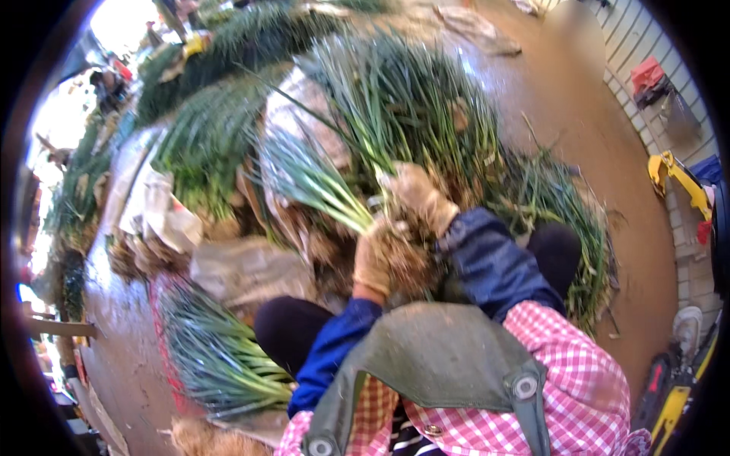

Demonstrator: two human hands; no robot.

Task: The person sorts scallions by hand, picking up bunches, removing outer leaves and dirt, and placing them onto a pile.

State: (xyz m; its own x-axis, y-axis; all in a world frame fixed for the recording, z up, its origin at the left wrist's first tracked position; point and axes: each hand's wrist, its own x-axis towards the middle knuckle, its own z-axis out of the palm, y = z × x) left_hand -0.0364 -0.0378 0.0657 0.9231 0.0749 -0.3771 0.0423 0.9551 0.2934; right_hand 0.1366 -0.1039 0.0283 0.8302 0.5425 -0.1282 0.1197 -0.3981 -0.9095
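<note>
My left hand, in a tan glove, is closed around the white ends of a bunch of green onions. Their leaves fan out to the upper left, and shaggy brown roots hang beside the hand. Just above, my right hand, gloved too, closes on a few green onion stalks close to the bunch. Its fingertips are partly hidden. Right behind my hands lies a large heap of green onions, roots toward me. Another laid-out bundle rests by my left knee.
More green onion piles stretch along the far left, with pale sacking between them. Loose stalks trail to the right over the wet brown floor. Yellow tool-like objects lie along the tiled wall at right.
</note>
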